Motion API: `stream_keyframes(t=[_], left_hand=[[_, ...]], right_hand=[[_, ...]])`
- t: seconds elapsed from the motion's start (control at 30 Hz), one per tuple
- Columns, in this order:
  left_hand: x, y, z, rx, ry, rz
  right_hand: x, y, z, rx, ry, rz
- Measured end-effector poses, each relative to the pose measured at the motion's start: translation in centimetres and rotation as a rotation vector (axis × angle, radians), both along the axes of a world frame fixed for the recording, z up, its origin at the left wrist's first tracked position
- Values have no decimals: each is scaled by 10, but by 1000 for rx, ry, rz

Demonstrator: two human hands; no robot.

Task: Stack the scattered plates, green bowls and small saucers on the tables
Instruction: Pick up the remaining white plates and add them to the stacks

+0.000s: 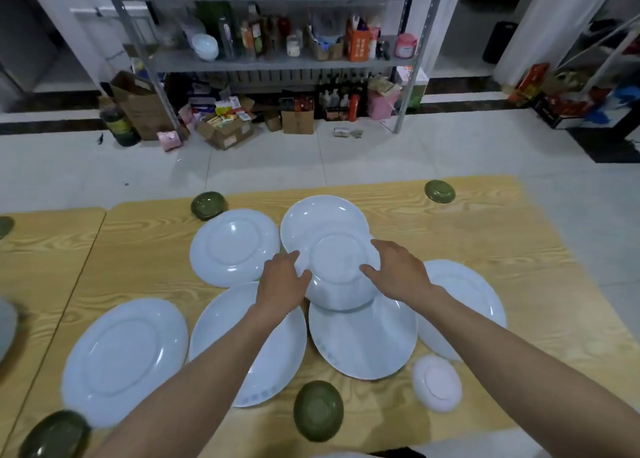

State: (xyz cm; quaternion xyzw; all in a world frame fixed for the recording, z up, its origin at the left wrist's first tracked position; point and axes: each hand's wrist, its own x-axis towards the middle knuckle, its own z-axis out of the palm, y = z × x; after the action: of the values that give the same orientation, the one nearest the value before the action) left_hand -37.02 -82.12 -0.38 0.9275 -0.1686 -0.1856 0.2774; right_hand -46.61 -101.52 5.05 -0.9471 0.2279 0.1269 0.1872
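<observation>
A: Item: upturned white plate (341,267). Location?
B: It is sitting between both hands over the table (485,235). The left hand (282,282) and right hand (398,272) are gripping opposite rims. The nearer plate (363,346) is lying partly beneath it, toward the person.

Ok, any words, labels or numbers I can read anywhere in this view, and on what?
None can be read.
Orange carton on the shelf: printed characters, too blurred.
Packets in the floor box: print too small.
Plate under the left forearm: faint blue rim pattern, no words.
</observation>
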Motion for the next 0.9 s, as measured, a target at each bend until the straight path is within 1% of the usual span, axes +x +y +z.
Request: stream_keyframes(t=[0.13, 0.23, 0.33, 0.47, 0.57, 0.7, 0.9], left_hand=[[17, -17, -19, -100, 187, 215], [26, -27, -33, -138, 278, 302], [30, -34, -41, -221, 373, 403], [36, -41, -51, -309, 488, 523], [39, -43, -57, -315, 521, 551], [40, -43, -57, -352, 523, 612], [38, -47, -34, -408, 409, 662]], right_hand=[[21, -25, -24, 251, -35, -196], [35, -38, -40, 367, -13, -366], [43, -47, -56, 471, 4, -528], [48, -53, -76, 579, 27, -598], [51, -54, -86, 623, 14, -618], [55, -57, -87, 616, 1, -618], [57, -56, -72, 650, -115, -637]])
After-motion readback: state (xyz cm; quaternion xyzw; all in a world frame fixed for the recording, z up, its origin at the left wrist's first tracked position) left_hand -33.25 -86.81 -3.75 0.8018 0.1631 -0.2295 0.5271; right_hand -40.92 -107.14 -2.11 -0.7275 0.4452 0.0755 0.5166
